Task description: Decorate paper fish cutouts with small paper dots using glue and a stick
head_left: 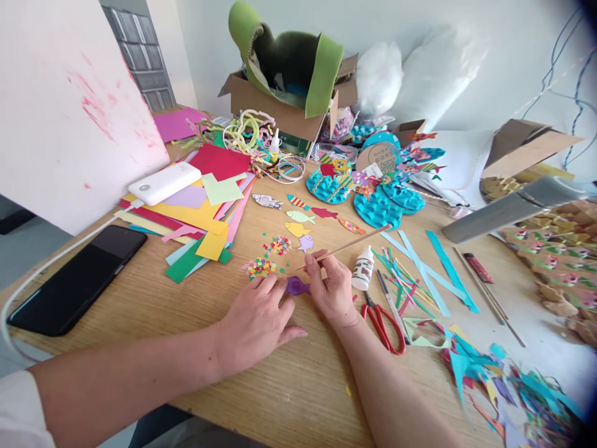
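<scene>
On the table (pixel 280 392), the purple fish (pixel 296 287) lay just beside the fingertips of the left hand (pixel 256 320), whose thumb stood apart; the right hand (pixel 333 289) had its fingers clamped on the stick (pixel 359 241); beyond were dots (pixel 261 267), then a box (pixel 280 103)

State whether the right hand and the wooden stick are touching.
Touching: the head view shows the right hand gripping the wooden stick with its fingers.

Black phone (pixel 77 280) lies near white power bank (pixel 165 183) — grey bottle (pixel 508 210) well apart.
</scene>
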### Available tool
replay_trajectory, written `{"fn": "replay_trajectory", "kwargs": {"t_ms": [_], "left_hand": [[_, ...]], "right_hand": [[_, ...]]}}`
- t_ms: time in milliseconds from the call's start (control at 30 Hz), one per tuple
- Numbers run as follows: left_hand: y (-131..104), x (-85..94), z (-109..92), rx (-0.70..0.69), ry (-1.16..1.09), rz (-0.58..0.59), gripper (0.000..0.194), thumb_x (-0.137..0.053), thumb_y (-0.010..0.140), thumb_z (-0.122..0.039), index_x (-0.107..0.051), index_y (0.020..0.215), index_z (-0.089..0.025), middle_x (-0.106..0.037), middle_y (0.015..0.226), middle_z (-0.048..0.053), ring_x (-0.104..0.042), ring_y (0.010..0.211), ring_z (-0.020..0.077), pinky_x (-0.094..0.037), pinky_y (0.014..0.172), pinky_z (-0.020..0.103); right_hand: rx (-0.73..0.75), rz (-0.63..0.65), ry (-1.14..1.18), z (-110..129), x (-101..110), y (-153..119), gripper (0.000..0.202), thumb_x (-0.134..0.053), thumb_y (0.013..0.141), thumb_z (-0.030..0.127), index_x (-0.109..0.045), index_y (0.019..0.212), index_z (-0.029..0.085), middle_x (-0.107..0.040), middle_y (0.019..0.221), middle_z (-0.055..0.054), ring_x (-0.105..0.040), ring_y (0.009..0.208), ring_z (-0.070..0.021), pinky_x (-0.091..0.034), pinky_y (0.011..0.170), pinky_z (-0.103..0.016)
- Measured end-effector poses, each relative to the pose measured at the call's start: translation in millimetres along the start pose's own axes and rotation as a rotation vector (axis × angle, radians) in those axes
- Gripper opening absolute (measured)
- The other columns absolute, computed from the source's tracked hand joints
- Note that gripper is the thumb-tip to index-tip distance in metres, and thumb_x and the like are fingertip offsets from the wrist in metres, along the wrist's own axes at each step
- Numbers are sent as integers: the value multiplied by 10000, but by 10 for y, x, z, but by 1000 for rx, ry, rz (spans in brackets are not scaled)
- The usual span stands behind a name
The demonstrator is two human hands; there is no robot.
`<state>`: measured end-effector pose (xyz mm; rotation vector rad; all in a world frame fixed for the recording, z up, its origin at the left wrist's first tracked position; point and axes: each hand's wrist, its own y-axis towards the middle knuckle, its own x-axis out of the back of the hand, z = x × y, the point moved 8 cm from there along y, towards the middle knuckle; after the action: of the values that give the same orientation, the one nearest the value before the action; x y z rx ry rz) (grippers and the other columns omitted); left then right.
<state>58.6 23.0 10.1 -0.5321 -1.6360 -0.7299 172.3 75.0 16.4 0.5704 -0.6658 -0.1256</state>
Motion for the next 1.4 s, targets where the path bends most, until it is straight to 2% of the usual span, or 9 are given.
{"fn": "replay_trajectory", "kwargs": {"t_ms": [300, 733, 867, 1033, 1267, 1400], "left_hand": [[-4, -8, -10, -5, 19, -8, 466, -544, 880, -588, -667, 962, -147, -653, 1091, 127, -549, 1065, 289, -460, 875, 426], [-12, -1, -11, -7, 30, -15, 457, -557, 876, -583, -669, 970, -149, -656, 1084, 125, -549, 1066, 287, -455, 870, 421], [-7, 13, -11, -8, 27, -20, 455, -561, 875, -582, -668, 959, -148, -653, 1095, 129, -548, 1069, 286, -453, 873, 420], [2, 26, -1, -11, 14, -12, 447, -563, 878, -569, -664, 972, -144, -646, 1121, 133, -548, 1077, 292, -455, 878, 425], [-1, 28, 4, -20, 13, -20, 457, -552, 888, -555, -670, 1007, -130, -646, 1120, 145, -556, 1064, 299, -470, 877, 435], [-1, 3, 8, -19, -10, -19, 468, -537, 893, -563, -670, 1014, -130, -641, 1129, 148, -547, 1086, 302, -464, 895, 443]], "right_hand": [[17, 73, -10, 3, -146, 66, 179, -473, 964, 258, -506, 792, 219, -616, 733, -15, -578, 661, -140, -436, 636, -248], [5, 89, -40, -11, -210, 108, 210, -489, 952, 269, -506, 748, 222, -625, 701, -11, -579, 622, -143, -427, 597, -243], [-6, 40, -23, -2, -158, 78, 200, -500, 950, 285, -522, 762, 218, -637, 698, -10, -591, 621, -140, -442, 601, -244], [-95, -42, 10, 0, -20, 52, 205, -509, 947, 338, -546, 791, 211, -637, 677, 0, -586, 583, -128, -452, 569, -239], [-139, 20, 14, 160, 92, 38, 218, -538, 934, 338, -536, 761, 205, -611, 629, 11, -559, 550, -112, -414, 519, -223], [-145, -54, -1, 152, 130, -96, 200, -515, 943, 295, -521, 762, 212, -605, 637, 16, -556, 553, -114, -416, 518, -227]]}}
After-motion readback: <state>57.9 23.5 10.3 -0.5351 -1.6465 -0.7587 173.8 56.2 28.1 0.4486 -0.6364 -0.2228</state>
